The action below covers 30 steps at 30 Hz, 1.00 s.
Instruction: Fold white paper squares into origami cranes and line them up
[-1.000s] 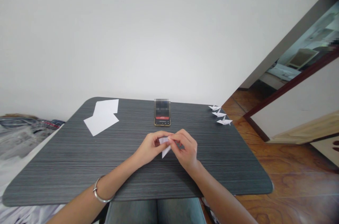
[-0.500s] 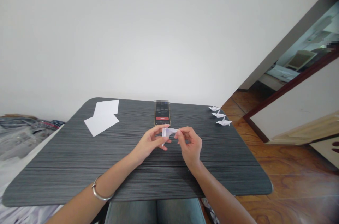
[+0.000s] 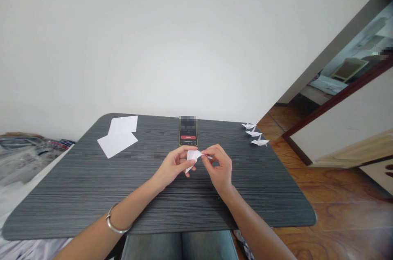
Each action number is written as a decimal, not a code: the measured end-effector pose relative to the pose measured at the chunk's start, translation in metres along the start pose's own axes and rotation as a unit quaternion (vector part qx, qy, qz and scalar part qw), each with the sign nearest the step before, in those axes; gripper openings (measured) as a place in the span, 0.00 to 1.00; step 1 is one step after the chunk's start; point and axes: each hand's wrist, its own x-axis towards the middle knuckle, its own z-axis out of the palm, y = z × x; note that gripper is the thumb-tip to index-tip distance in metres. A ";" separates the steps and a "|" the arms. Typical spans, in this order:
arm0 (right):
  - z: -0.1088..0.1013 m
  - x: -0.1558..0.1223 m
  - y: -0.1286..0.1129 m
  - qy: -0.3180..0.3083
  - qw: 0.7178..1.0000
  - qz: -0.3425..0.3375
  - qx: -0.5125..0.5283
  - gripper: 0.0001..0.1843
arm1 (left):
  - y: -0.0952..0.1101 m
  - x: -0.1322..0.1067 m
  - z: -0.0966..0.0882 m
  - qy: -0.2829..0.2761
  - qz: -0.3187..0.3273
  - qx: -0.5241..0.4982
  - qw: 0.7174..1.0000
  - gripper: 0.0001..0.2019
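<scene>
Between my two hands, above the middle of the dark table [image 3: 129, 202], is a small piece of folded white paper [image 3: 193, 155]. My left hand [image 3: 175, 166] grips its left side, thumb in front and fingers behind. With thumb and forefinger, my right hand [image 3: 219, 166] pinches the paper's right part, and a thin tip sticks out past those fingers. Part of the paper is hidden by my fingers. Just beyond my hands lies a phone [image 3: 188, 132] with a red bar on its screen.
Flat white paper sheets [image 3: 118, 144] overlap at the table's back left. Three folded paper cranes [image 3: 259, 142] stand in a row at the back right. A white wall [image 3: 184, 47] rises behind the table. Plastic-wrapped things [image 3: 24, 166] lie left of it.
The folded paper has turned and now shows a broader face. My right hand has shifted slightly left, closer to my left hand, and a tip now shows past its fingers.
</scene>
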 end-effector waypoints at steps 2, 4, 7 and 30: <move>0.001 -0.001 0.000 -0.005 1.000 0.001 0.009 0.07 | -0.002 0.000 0.000 0.000 0.004 0.013 1.000 0.21; 0.001 -0.001 0.000 -0.010 1.000 0.003 0.013 0.08 | -0.003 -0.001 0.000 0.006 0.015 0.034 0.999 0.21; 0.001 -0.002 0.001 -0.026 0.999 0.008 0.021 0.08 | -0.004 -0.002 0.000 0.016 0.031 0.067 0.997 0.22; 0.005 -0.004 -0.003 -0.032 0.999 -0.004 -0.005 0.10 | -0.005 -0.009 0.004 0.082 0.099 0.323 0.938 0.21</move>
